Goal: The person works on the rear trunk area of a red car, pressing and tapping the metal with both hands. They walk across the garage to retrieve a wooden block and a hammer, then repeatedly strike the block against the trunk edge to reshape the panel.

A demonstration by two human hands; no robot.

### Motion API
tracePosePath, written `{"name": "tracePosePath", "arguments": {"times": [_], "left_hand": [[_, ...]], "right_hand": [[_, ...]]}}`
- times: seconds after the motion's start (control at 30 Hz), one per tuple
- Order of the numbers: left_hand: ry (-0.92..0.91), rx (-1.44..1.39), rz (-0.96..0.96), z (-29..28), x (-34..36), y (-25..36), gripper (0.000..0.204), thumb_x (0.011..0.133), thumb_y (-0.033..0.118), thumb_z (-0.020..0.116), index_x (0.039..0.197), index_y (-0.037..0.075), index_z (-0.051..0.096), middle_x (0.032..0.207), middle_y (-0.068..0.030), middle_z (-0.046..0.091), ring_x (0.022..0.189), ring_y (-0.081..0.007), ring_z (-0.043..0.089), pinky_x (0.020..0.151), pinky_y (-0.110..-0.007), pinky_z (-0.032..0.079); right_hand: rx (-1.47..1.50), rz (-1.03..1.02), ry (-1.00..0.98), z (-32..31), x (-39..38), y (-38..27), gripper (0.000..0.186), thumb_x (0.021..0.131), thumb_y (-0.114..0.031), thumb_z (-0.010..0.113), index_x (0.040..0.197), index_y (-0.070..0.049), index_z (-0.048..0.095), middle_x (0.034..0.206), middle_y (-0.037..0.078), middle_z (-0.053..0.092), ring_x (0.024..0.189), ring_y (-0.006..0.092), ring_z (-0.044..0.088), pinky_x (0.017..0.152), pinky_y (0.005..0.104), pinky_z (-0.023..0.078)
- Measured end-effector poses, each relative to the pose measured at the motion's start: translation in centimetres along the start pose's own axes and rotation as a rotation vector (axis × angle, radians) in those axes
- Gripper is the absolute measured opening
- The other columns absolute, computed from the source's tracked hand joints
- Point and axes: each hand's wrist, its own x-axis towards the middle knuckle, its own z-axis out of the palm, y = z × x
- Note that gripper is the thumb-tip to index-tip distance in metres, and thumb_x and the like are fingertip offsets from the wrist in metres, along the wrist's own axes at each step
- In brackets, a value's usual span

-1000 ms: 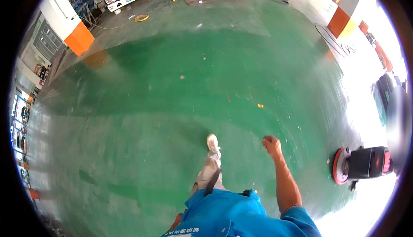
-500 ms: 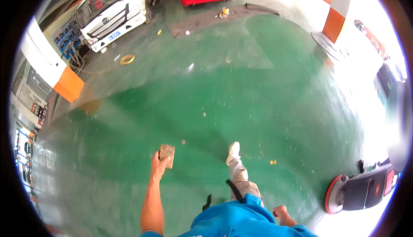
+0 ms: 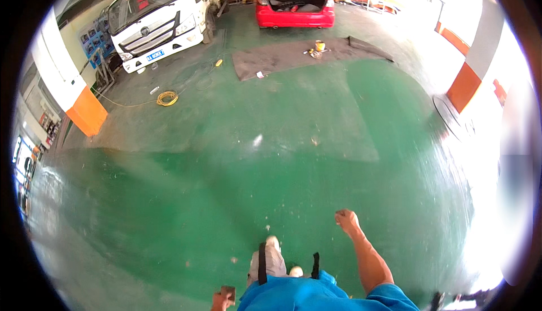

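My left hand (image 3: 219, 302) is low beside my hip, fingers closed on a flat brown rectangular block (image 3: 228, 292). The block's exact kind I cannot make out, and part of it is behind the fingers. Stretched out ahead on the other side, my right hand (image 3: 346, 220) is loosely curled over the green floor (image 3: 226, 198), with nothing showing in it. Both shoes show under me, one foot in front of the other.
Ahead stands a red car (image 3: 295, 17) with its trunk up, a dark mat (image 3: 271, 57) behind it bearing a yellow bucket (image 3: 320, 45). A white truck (image 3: 152, 23) is at far left, near a coiled yellow hose (image 3: 167, 98). Pillars (image 3: 87, 113) flank both sides.
My left hand has swung back toward my hip with the block, while my right arm has swung forward. The car, truck and mat appear nearer. The floor machine at right has mostly left the view.
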Motion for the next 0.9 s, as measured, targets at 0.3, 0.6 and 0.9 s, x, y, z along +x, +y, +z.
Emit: {"name": "tracePosePath", "arguments": {"times": [0.3,0.6,0.9], "left_hand": [[0.027,1.129,1.130,8.1,19.4,33.0,0.043,0.074,0.031,0.079,0.107,0.006,0.065,0.096,-0.0161,0.069,0.084,-0.0297,0.068,0.066,-0.042,0.053],[-0.297,0.366,0.879,30.6,6.5,101.9,0.065,0.083,0.031,0.080,0.132,-0.005,0.058,0.114,-0.0122,0.068,0.098,-0.0189,0.064,0.083,-0.034,0.053],[-0.701,0.496,0.763,54.4,9.5,134.4,0.076,0.088,0.031,0.079,0.146,-0.003,0.046,0.132,-0.0159,0.062,0.121,-0.0225,0.059,0.102,-0.036,0.048]], "right_hand": [[0.178,-0.097,-0.381,13.1,33.8,-21.8,0.037,0.092,-0.029,0.070,0.112,0.002,0.072,0.085,0.006,0.071,0.077,0.0143,0.067,0.068,0.0305,0.054],[0.680,0.151,-0.431,9.1,54.3,-39.8,0.041,0.099,-0.025,0.065,0.129,0.003,0.063,0.105,0.011,0.073,0.086,0.0184,0.069,0.078,0.0321,0.057],[1.067,0.222,-0.598,5.7,91.5,-55.6,0.065,0.099,-0.028,0.067,0.148,0.004,0.040,0.131,0.017,0.060,0.113,0.0293,0.062,0.095,0.0425,0.054]]}}
